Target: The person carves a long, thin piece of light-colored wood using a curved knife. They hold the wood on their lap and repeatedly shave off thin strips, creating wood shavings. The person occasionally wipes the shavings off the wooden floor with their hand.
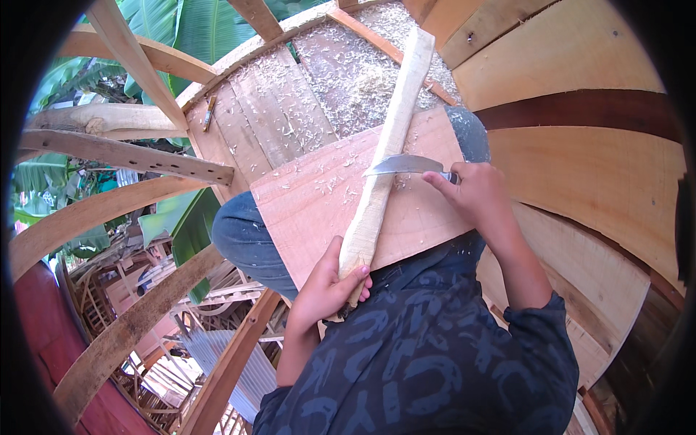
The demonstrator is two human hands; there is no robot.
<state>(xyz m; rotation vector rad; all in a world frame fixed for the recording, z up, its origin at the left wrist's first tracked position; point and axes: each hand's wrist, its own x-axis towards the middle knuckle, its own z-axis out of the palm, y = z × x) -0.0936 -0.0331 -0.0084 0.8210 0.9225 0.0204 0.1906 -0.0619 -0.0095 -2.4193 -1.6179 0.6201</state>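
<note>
We take the board (pixel 304 210) as our mark: flat, pinkish wood, laid across the lap over two legs in blue jeans (pixel 246 235), a scatter of pale curls on its face. A long, pale stick (pixel 394 138) lies aslant over the board, its far end reaching past the board's far edge, its near end jutting over the near edge toward a dark patterned shirt (pixel 413 355). Our left hand (pixel 333 286), just off the board's near edge, is wrapped round that near end, thumb along the top. Our right hand (pixel 475 192), by the board's right edge, is closed on the handle of a knife (pixel 409 164); the blade crosses the stick above the board, tip pointing left. We cannot tell how deep the edge bites, if at all. Beyond the board, wood shavings (pixel 373 85) lie thick on floor planks (pixel 250 119). Past the board's far left corner rests a small orange-and-dark item (pixel 209 114), too small for us to name. Right of the board we note a curved wall of planks (pixel 580 167); left of it, bent ribs (pixel 101 217), with broad green leaves (pixel 210 32) outside.
</note>
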